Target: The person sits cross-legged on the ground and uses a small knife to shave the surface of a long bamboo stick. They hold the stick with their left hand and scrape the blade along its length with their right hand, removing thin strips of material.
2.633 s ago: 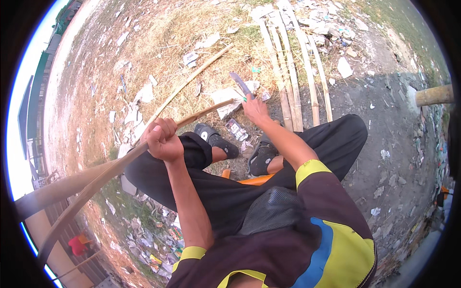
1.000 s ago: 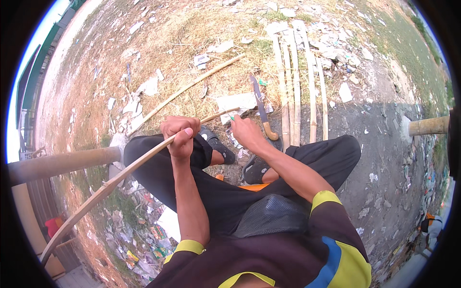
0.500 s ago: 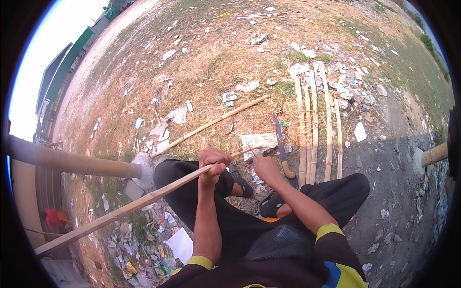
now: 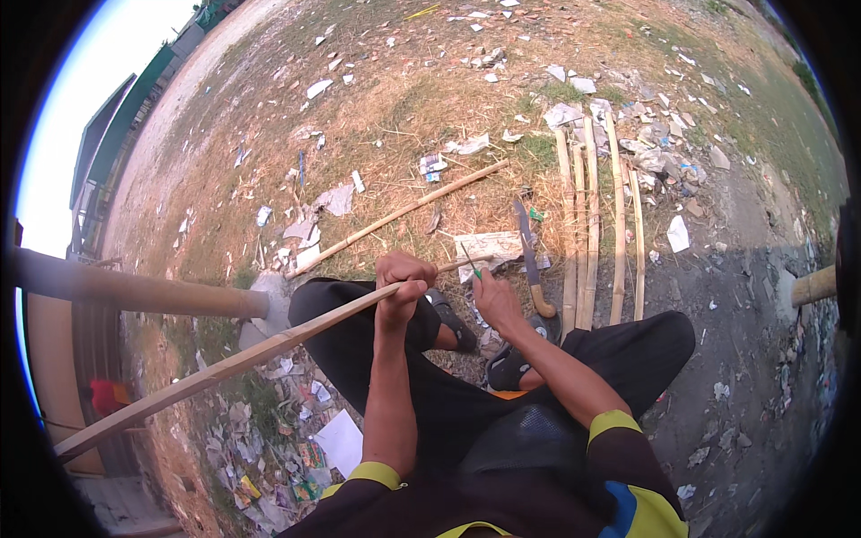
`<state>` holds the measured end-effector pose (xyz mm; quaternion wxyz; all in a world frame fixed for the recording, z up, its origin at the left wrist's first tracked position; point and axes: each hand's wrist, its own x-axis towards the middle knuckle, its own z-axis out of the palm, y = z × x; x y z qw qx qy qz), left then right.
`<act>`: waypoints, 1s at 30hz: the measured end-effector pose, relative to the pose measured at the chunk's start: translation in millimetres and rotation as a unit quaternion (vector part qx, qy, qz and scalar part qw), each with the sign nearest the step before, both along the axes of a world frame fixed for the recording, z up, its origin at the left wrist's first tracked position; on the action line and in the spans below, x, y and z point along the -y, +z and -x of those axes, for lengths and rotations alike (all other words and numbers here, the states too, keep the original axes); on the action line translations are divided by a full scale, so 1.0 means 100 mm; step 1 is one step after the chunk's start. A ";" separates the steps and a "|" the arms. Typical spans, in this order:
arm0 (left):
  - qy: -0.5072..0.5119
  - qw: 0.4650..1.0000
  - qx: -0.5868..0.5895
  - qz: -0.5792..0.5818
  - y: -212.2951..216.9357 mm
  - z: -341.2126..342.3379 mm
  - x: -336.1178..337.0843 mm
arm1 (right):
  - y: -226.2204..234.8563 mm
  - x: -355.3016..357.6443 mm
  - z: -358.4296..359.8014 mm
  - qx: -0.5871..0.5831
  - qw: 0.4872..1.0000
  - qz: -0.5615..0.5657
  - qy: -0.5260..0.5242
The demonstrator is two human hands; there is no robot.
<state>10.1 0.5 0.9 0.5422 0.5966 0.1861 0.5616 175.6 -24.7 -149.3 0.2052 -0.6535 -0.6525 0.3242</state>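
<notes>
My left hand (image 4: 400, 289) is closed round a long split bamboo stick (image 4: 242, 360). The stick slants from the lower left up across my left knee, its thin end poking out past my fist. In my right hand (image 4: 498, 303) is a small knife (image 4: 477, 272) with a green handle, its thin blade pointing up and slightly left, close to the stick's tip. Whether the blade touches the stick I cannot tell. Just beyond my right hand, a machete (image 4: 527, 247) with a wooden handle lies on the ground beside a pale flat piece (image 4: 491, 244).
Several bamboo strips (image 4: 619, 224) lie side by side at the right. Another bamboo strip (image 4: 404, 217) lies slantwise ahead. Thick bamboo posts stand at left (image 4: 143, 285) and right (image 4: 813, 289). A white sheet (image 4: 341, 443) lies among litter beside my left arm.
The green-handled knife's blade now stands clearer beside the stick's end, and my right hand has shifted slightly. My left hand keeps its hold on the stick. The whole view has tilted a little.
</notes>
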 end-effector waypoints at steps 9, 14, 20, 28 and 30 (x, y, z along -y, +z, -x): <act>0.010 0.999 0.031 0.012 0.03 0.06 -0.03 | -0.21 0.01 0.06 -0.043 0.998 -0.047 -0.018; 0.004 0.999 0.040 0.000 0.04 0.06 -0.03 | -0.13 -0.04 0.05 -0.021 0.999 -0.028 -0.019; -0.007 1.000 0.025 -0.006 0.05 0.07 -0.04 | -0.47 -0.15 -0.07 0.023 0.999 0.023 -0.009; 0.001 0.999 0.033 -0.002 0.01 0.04 -0.04 | -0.54 -0.10 -0.10 0.027 0.999 0.027 -0.019; 0.007 0.999 0.037 0.001 -0.01 0.06 -0.02 | -0.42 -0.11 -0.05 0.026 0.999 0.039 -0.008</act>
